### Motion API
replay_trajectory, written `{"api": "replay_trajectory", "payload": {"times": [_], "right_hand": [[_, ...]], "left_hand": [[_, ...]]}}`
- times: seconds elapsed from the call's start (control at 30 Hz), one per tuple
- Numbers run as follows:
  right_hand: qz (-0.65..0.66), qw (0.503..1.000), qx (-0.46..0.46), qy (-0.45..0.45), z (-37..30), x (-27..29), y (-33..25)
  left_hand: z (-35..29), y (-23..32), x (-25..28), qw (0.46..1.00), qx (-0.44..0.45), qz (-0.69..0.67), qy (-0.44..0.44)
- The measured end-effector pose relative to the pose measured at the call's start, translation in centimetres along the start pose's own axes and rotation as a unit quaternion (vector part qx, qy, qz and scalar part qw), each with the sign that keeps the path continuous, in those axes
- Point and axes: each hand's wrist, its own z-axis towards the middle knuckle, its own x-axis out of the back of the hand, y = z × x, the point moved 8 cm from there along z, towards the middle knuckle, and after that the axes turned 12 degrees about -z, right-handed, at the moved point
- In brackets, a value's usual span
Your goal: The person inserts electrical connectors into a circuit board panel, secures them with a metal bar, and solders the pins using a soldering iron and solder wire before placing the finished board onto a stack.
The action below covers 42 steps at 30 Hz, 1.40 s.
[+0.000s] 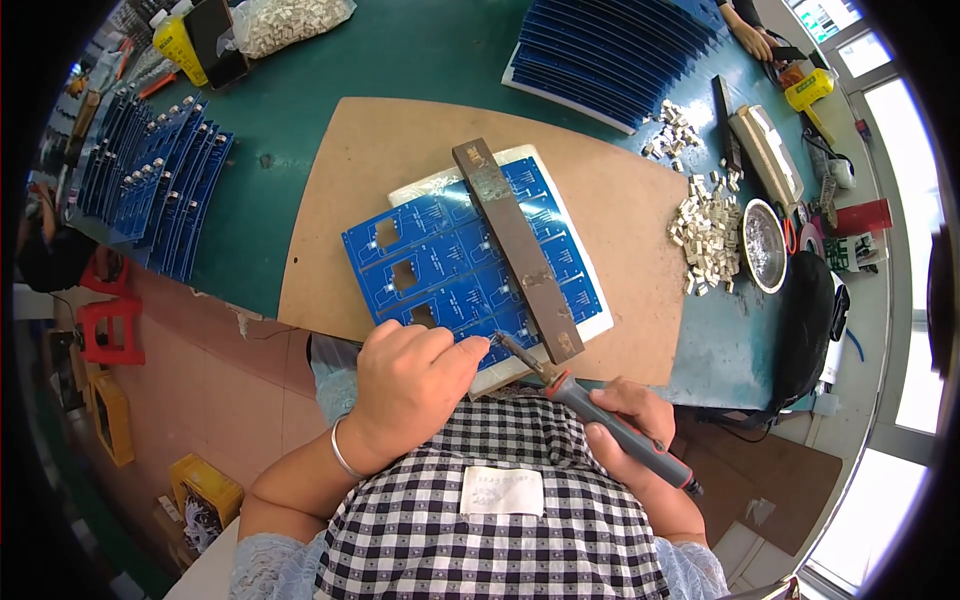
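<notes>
A blue printed circuit board (418, 252) with square cut-outs lies on a white foam pad (597, 325). Across the board rests a long brownish metal bar (515, 245), slanting from far left to near right. My right hand (632, 425) is wrapped round the grey handle of a soldering iron (615, 425). The iron's tip points up and left, at the board's near edge. Close by that tip, my left hand (415, 380) is closed in a pinch over the board's near corner. What its fingers hold, if anything, is too small to make out.
A brown sheet (330, 200) lies under the pad on the green table. Loose small metallic parts (705, 235) and a metal bowl (764, 245) are at right. Racked blue boards stand at far left (165, 190) and at the back (610, 55). Another person's hand (755, 42) shows far right.
</notes>
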Motion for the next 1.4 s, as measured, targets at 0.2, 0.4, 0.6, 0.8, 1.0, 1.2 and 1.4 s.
{"api": "replay_trajectory", "payload": {"times": [0.2,0.4,0.6,0.8,1.0,1.2,1.4], "right_hand": [[-0.013,1.0,0.018,-0.001,-0.4,0.5,-0.5],[0.008,0.999,0.027,0.016,-1.0,1.1,-0.7],[0.018,0.999,0.027,0.024,-1.3,0.9,-0.6],[0.013,0.999,0.032,0.01,-1.1,0.3,-0.5],[0.009,0.999,0.037,-0.005,-0.9,0.1,-0.9],[0.006,0.999,0.037,-0.01,-1.1,0.1,-0.9],[0.006,0.999,0.039,-0.01,-1.3,0.2,-1.1]], "left_hand": [[-0.3,0.5,-0.3,1.0,-0.013,-0.006,-0.016],[-0.9,0.4,-0.1,0.999,0.001,-0.054,0.001],[-1.6,0.1,0.7,0.998,0.002,-0.053,0.023],[-1.5,0.4,0.6,1.0,0.001,-0.022,0.011],[-1.6,0.4,0.3,1.0,0.003,-0.013,-0.003],[-1.7,0.4,0.3,1.0,0.005,-0.014,-0.006],[-2.1,0.3,0.0,1.0,-0.004,-0.012,-0.002]]}}
